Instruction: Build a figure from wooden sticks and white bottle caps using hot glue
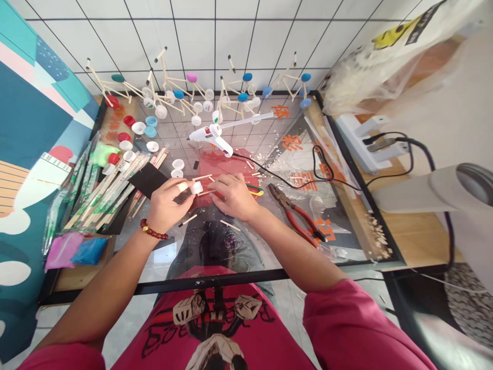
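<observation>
Left hand and right hand narrow on white cap, held above the surface.
Left hand pinches the cap; right fingers hold wooden stick against it. Glue gun just beyond the cap, pliers right of it.
</observation>
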Demonstrator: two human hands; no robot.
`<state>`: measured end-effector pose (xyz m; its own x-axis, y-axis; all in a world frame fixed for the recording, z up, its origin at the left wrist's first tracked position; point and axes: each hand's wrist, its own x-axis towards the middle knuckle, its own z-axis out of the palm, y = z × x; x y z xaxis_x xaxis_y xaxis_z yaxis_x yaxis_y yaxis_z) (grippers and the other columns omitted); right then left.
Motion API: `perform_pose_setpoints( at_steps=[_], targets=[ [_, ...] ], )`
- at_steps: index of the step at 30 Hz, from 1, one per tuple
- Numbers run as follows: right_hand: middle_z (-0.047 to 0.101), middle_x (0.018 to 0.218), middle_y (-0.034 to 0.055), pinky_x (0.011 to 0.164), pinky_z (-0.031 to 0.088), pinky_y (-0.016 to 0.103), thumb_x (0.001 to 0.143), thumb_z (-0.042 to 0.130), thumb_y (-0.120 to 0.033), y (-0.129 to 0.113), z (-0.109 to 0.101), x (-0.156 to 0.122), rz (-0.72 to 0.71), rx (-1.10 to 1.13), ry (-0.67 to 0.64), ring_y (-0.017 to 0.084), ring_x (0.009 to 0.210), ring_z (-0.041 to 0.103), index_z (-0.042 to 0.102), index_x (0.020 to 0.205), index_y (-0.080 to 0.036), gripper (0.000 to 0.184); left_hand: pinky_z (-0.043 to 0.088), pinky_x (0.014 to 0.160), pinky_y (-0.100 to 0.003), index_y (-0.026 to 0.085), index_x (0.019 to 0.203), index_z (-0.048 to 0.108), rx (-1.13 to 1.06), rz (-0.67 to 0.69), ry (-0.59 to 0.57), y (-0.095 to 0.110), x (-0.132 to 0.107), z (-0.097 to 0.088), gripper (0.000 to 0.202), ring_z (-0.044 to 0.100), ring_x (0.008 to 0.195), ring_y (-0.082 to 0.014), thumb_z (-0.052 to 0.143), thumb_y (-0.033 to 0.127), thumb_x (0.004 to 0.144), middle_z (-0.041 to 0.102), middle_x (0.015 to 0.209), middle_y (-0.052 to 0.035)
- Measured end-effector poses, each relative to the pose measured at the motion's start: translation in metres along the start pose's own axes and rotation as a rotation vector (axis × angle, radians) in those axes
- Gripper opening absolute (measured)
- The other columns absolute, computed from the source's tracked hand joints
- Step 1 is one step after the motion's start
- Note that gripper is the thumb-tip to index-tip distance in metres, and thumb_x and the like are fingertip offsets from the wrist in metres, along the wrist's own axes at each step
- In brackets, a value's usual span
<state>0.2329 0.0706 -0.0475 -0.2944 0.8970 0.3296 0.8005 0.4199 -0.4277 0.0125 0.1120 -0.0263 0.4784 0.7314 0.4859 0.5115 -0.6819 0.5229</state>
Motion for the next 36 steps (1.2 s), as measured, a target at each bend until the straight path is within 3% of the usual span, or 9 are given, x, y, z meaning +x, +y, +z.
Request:
perform_pose_setpoints(
  at_steps=[17, 22, 26, 36],
  targets=[
    [0.069, 0.097, 0.0049, 0.086, 0.027, 0.037, 0.096, 0.057, -0.024, 0.000, 0.000, 0.000, -0.025, -0.033, -0.023, 0.021, 0.094, 0.058, 0.074, 0.099, -0.023, 0.017, 0.059, 0.084, -0.030, 0.020, 0.105, 0.075, 0.021, -0.006, 0.004, 0.003, 0.001, 0.000, 0.020, 0.072, 0.086, -0.0175, 0.066, 0.020, 0.086, 0.075, 0.107, -0.0063],
    [0.072, 0.103, 0.0075, 0.089, 0.032, 0.038, 0.095, 0.050, -0.020, -0.003, -0.010, 0.000, 0.116, 0.053, 0.170, 0.022, 0.097, 0.062, 0.069, 0.113, -0.022, 0.026, 0.060, 0.085, -0.031, 0.021, 0.104, 0.074, 0.016, -0.014, 0.005, 0.002, 0.000, 0.000, 0.020, 0.072, 0.088, -0.0181, 0.066, 0.020, 0.086, 0.075, 0.107, -0.0060],
    [0.072, 0.103, 0.0082, 0.091, 0.035, 0.039, 0.092, 0.044, -0.013, 0.001, -0.014, 0.001, 0.200, 0.077, 0.326, 0.023, 0.101, 0.063, 0.069, 0.113, -0.021, 0.033, 0.060, 0.085, -0.031, 0.021, 0.104, 0.074, -0.001, -0.018, 0.004, 0.002, 0.000, 0.000, 0.019, 0.072, 0.091, -0.0188, 0.066, 0.020, 0.086, 0.074, 0.107, -0.0065],
    [0.070, 0.104, 0.0079, 0.093, 0.034, 0.040, 0.084, 0.054, -0.012, 0.005, -0.008, 0.003, 0.222, 0.037, 0.305, 0.025, 0.102, 0.060, 0.070, 0.108, -0.022, 0.031, 0.059, 0.089, -0.033, 0.020, 0.104, 0.074, 0.004, -0.004, 0.006, 0.000, -0.001, 0.001, 0.020, 0.072, 0.094, -0.0191, 0.065, 0.020, 0.087, 0.074, 0.109, -0.0073]
  ],
)
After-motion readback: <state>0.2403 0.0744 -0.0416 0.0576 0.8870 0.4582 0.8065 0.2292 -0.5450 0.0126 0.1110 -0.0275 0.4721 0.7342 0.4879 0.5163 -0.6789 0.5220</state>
